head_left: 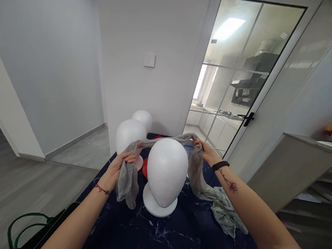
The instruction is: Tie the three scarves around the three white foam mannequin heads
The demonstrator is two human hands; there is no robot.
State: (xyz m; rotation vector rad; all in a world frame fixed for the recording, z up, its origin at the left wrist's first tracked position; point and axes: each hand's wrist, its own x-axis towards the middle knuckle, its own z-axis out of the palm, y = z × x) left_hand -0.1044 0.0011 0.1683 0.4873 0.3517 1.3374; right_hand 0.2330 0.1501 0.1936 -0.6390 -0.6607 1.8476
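Both hands grip a grey scarf (pixel 127 184) stretched behind a foam mannequin head (pixel 166 170).
The left hand (pixel 122 163) is closed on one bunched end and the right hand (pixel 205 150) on the other. The band runs just behind the head's crown, and the long right tail trails onto the dark marbled counter (pixel 174 236). An even, level pull from both sides should keep the light head from tipping. Two more foam heads (pixel 130 135) stand behind.

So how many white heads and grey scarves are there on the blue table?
White foam mannequin heads: 3
Grey scarf: 1
Total: 4
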